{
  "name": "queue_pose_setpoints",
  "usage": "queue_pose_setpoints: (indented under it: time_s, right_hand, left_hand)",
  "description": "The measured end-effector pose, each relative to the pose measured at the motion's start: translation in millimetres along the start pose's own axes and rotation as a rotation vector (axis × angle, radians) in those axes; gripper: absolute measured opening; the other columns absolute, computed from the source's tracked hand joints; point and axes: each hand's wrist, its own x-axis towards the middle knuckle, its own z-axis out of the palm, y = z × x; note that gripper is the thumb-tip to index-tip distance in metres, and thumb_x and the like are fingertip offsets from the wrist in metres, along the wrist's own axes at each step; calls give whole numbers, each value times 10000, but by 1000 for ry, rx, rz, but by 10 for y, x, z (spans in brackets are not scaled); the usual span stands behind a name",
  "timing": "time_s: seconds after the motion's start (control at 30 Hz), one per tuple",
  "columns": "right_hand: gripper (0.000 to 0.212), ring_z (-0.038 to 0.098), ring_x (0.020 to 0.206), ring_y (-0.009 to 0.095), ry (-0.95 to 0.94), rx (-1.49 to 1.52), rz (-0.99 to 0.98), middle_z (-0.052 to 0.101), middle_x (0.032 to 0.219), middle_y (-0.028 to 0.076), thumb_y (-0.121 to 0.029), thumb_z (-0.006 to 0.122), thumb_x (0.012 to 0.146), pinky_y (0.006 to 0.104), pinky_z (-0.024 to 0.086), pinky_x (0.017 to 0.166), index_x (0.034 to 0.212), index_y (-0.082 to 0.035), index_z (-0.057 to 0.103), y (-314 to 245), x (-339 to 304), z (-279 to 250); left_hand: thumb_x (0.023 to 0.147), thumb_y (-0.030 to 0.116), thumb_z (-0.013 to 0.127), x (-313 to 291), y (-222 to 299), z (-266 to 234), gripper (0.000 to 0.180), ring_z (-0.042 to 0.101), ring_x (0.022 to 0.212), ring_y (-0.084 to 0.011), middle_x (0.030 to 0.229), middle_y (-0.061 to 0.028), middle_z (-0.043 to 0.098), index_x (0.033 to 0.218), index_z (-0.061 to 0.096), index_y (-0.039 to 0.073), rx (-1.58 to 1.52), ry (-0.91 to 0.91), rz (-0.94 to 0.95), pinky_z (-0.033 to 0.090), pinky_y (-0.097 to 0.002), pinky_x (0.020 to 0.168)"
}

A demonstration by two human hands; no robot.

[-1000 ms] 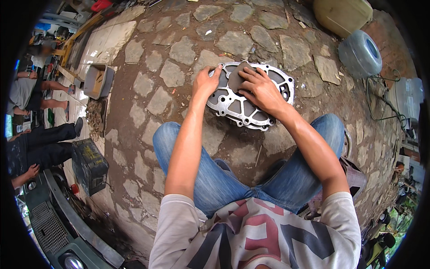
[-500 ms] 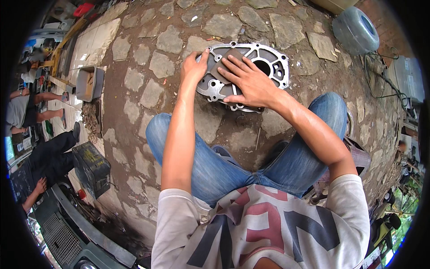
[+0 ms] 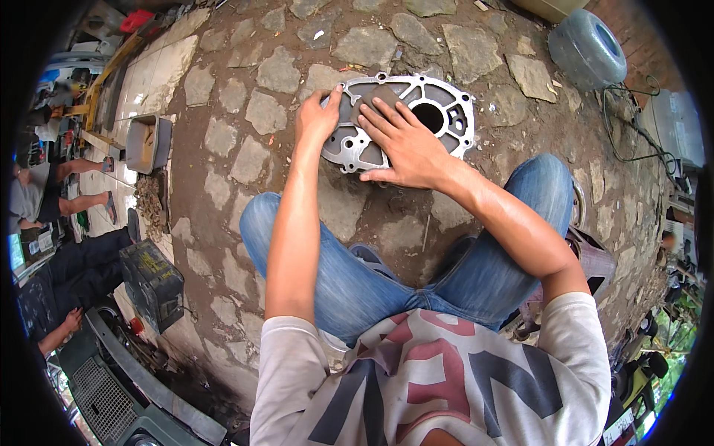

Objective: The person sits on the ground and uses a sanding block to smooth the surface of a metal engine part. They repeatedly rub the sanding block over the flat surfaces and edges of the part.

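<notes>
On the stone-paved ground in front of me lies a flat silver metal engine casing [image 3: 453, 111] with ribs, bolt holes and a round dark opening. My left hand [image 3: 317, 117] grips its left edge, fingers curled around the rim. Palm down, my right hand [image 3: 407, 146] lies across the casing's middle, fingers extended and thumb spread toward me. Beneath those fingers is a brown-grey sheet that looks like sandpaper [image 3: 382, 95], pressed against the casing's upper face. The hand covers part of the sheet and of the casing.
A bluish plastic water jug [image 3: 587, 50] lies far right, beside a dark cable [image 3: 621, 158]. To the left are a grey tub [image 3: 148, 143], a black battery-like box [image 3: 152, 285] and a dark vehicle front panel [image 3: 104, 390]. Other people's legs [image 3: 82, 199] show at the left edge.
My right hand has slid slightly left and toward me over the casing. My left hand keeps its hold on the edge. The whole view has shifted a little.
</notes>
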Motion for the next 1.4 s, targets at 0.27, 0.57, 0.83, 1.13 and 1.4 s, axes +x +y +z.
queue_pose_setpoints:
  time_s: [0.27, 0.57, 0.83, 1.13, 1.4]
  right_hand:
    - [733, 356, 1481, 357, 103, 125, 110, 408, 1584, 189, -446, 679, 915, 498, 254, 1233, 1523, -105, 452, 358, 78, -87]
    - [336, 548, 1282, 300, 265, 144, 103, 630, 1368, 109, -213, 648, 932, 449, 421, 1054, 1236, -80, 703, 412, 192, -94]
    - [448, 555, 1270, 294, 337, 265, 71, 624, 1346, 120, -249, 718, 886, 420, 417, 1057, 1265, -26, 632, 398, 206, -101]
    - [388, 559, 1229, 268, 242, 353, 165, 682, 1256, 54, -135, 731, 832, 421, 435, 997, 1215, -73, 702, 428, 358, -39]
    - [397, 577, 1191, 295, 360, 224, 49, 662, 1282, 60, -71, 667, 846, 420, 457, 1003, 1242, -84, 686, 544, 265, -89]
  left_hand:
    - [955, 573, 562, -27, 12, -13, 606, 645, 1171, -410, 1200, -257, 693, 1223, 699, 46, 5, 4, -8, 485, -452, 1010]
    - [974, 546, 560, -74, -7, 14, 583, 643, 1166, -417, 1196, -258, 693, 1233, 691, 40, 19, 38, 35, 483, -452, 1003]
    - [987, 553, 539, -135, 85, -6, 564, 645, 1158, -422, 1194, -245, 696, 1223, 700, 67, 115, 98, -35, 483, -460, 999]
    - [974, 595, 515, -124, 46, 21, 631, 602, 1199, -455, 1250, -269, 660, 1242, 679, 48, 287, 139, 4, 465, -484, 1033]
    - [954, 694, 489, 4, 21, -308, 780, 615, 1201, -421, 1240, -275, 664, 1268, 654, 0, 402, -158, 218, 469, -458, 1026]
